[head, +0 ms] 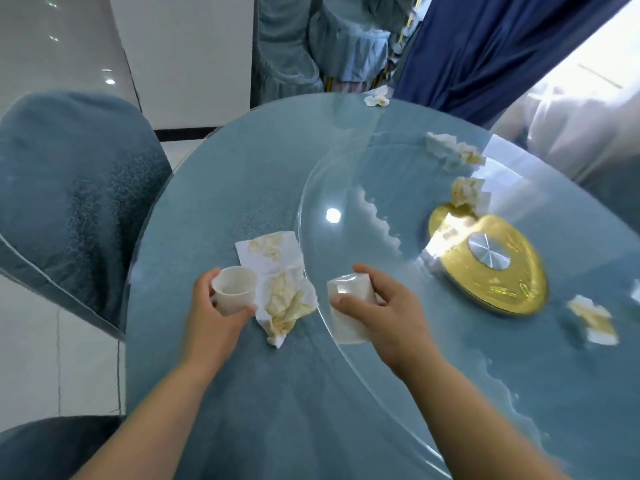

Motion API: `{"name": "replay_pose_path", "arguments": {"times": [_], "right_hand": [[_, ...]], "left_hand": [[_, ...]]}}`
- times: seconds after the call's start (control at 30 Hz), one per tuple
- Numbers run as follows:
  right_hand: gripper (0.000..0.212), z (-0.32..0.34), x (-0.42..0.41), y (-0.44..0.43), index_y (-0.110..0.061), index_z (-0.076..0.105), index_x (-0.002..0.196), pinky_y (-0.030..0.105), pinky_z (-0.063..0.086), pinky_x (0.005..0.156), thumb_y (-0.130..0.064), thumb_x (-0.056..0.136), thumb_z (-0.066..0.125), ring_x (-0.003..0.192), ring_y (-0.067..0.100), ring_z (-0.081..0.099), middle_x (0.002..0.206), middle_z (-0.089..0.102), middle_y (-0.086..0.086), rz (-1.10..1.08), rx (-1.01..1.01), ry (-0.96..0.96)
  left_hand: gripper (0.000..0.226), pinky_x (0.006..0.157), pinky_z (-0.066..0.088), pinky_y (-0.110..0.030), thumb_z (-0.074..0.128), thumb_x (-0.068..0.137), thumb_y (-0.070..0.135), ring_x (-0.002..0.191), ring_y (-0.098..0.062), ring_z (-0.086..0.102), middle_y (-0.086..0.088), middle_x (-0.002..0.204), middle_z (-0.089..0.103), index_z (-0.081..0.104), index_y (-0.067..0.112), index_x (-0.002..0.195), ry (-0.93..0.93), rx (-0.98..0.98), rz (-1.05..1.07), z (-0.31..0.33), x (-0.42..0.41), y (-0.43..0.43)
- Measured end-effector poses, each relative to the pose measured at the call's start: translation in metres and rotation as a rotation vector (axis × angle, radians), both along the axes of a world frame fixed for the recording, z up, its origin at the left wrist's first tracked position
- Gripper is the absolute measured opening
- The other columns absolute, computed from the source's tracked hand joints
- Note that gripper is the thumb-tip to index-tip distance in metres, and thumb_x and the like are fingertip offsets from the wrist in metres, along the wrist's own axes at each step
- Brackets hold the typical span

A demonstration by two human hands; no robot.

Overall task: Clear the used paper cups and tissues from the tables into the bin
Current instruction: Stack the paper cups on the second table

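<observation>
Between hands, stained tissue (280,282) crumpled flat; left hand (211,317) grips white cup (232,293).

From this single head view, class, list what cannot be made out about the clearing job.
1. The bin: nowhere in the head view; it lies outside the frame.
2. White item gripped by the right hand: fingers and glare hide its shape; cup or wad, cannot tell.
3. Far-right scrap: cut off by the frame's right edge.
4. Stained tissue near the gold hub: blurred, so its folds are unclear.

Round blue table (214,188), glass turntable (363,188), stained tissues (280,285)
</observation>
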State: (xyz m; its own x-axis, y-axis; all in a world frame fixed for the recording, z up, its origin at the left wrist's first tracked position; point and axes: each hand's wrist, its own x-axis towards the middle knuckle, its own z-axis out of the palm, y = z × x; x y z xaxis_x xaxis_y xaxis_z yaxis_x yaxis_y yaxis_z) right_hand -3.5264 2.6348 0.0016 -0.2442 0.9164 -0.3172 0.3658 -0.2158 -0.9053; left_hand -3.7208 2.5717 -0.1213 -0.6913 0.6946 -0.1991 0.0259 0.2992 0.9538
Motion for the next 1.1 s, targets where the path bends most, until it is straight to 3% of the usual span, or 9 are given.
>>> {"name": "replay_pose_path", "arguments": {"times": [0.17, 0.23, 0.3, 0.4, 0.53, 0.7, 0.83, 0.97, 1.1], "right_hand": [[0.055, 0.01, 0.038, -0.033, -0.024, 0.055, 0.128, 0.013, 0.05, 0.062, -0.015, 0.078, 0.076, 0.09, 0.006, 0.06, 0.112, 0.059, -0.004, -0.078, 0.002, 0.035], [0.044, 0.013, 0.054, -0.043, -0.024, 0.058, 0.119, 0.026, 0.053, 0.07, -0.021, 0.079, 0.076, 0.088, 0.012, 0.06, 0.109, 0.059, -0.001, -0.124, -0.024, 0.033], [0.051, 0.017, 0.069, -0.053, -0.023, 0.055, 0.117, 0.037, 0.055, 0.074, -0.029, 0.071, 0.078, 0.089, 0.017, 0.061, 0.109, 0.059, 0.0, -0.172, -0.06, 0.048], [0.058, 0.022, 0.093, -0.065, -0.017, 0.042, 0.126, 0.042, 0.055, 0.075, -0.016, 0.077, 0.074, 0.086, 0.021, 0.062, 0.105, 0.056, 0.003, -0.257, -0.107, 0.114], [0.066, 0.029, 0.127, -0.079, -0.017, 0.03, 0.122, 0.052, 0.052, 0.089, -0.008, 0.073, 0.074, 0.088, 0.026, 0.058, 0.098, 0.048, 0.004, -0.288, -0.093, 0.121], [0.067, 0.036, 0.171, -0.099, -0.013, 0.053, 0.106, 0.044, 0.055, 0.077, -0.025, 0.044, 0.076, 0.095, 0.03, 0.063, 0.105, 0.061, 0.011, -0.282, 0.028, 0.151], [0.053, 0.041, 0.211, -0.115, -0.026, 0.07, 0.101, 0.037, 0.057, 0.073, -0.026, 0.05, 0.08, 0.092, 0.02, 0.065, 0.098, 0.068, -0.001, -0.237, 0.124, 0.21], [0.059, 0.045, 0.251, -0.129, -0.032, 0.058, 0.115, 0.019, 0.051, 0.063, -0.011, 0.066, 0.083, 0.09, 0.013, 0.059, 0.101, 0.06, -0.005, -0.179, 0.217, 0.106], [0.086, 0.045, 0.284, -0.14, -0.034, 0.044, 0.133, 0.031, 0.055, 0.082, -0.023, 0.06, 0.089, 0.094, 0.011, 0.061, 0.105, 0.059, -0.01, -0.121, 0.318, -0.063]], "left_hand": [[0.075, 0.084, 0.044, -0.028, 0.078, 0.073, 0.008, 0.108, -0.014, 0.049, 0.009, 0.122, 0.046, 0.038, 0.034, 0.131, -0.008, 0.091, -0.019, 0.041, 0.045, -0.028], [0.075, 0.074, 0.045, -0.017, 0.076, 0.073, 0.005, 0.105, -0.013, 0.052, 0.009, 0.122, 0.047, 0.038, 0.034, 0.131, -0.019, 0.152, -0.042, 0.057, 0.062, -0.036], [0.077, 0.071, 0.047, -0.017, 0.077, 0.073, 0.005, 0.101, -0.011, 0.055, 0.008, 0.121, 0.049, 0.038, 0.036, 0.131, -0.032, 0.201, -0.066, 0.072, 0.08, -0.042], [0.081, 0.076, 0.05, -0.027, 0.078, 0.073, 0.006, 0.097, -0.008, 0.057, 0.013, 0.115, 0.049, 0.035, 0.041, 0.132, -0.057, 0.248, -0.123, 0.091, 0.111, -0.052], [0.083, 0.065, 0.047, -0.015, 0.078, 0.074, 0.008, 0.092, -0.002, 0.058, 0.02, 0.11, 0.047, 0.03, 0.048, 0.129, -0.071, 0.266, -0.207, 0.108, 0.154, -0.071], [0.073, 0.068, 0.046, -0.013, 0.082, 0.069, 0.008, 0.099, -0.002, 0.056, 0.018, 0.114, 0.051, 0.038, 0.044, 0.115, 0.014, 0.221, -0.306, 0.112, 0.197, -0.09], [0.065, 0.066, 0.043, -0.006, 0.082, 0.067, 0.005, 0.095, 0.005, 0.055, 0.024, 0.108, 0.054, 0.044, 0.046, 0.101, 0.08, 0.163, -0.422, 0.118, 0.234, -0.102], [0.064, 0.066, 0.043, -0.005, 0.081, 0.065, 0.005, 0.092, 0.01, 0.055, 0.026, 0.104, 0.059, 0.05, 0.047, 0.102, 0.145, 0.111, -0.524, 0.119, 0.268, -0.109], [0.067, 0.066, 0.043, -0.003, 0.078, 0.064, -0.003, 0.091, 0.012, 0.055, 0.016, 0.108, 0.062, 0.056, 0.041, 0.11, 0.146, 0.097, -0.613, 0.12, 0.301, -0.114]]}}
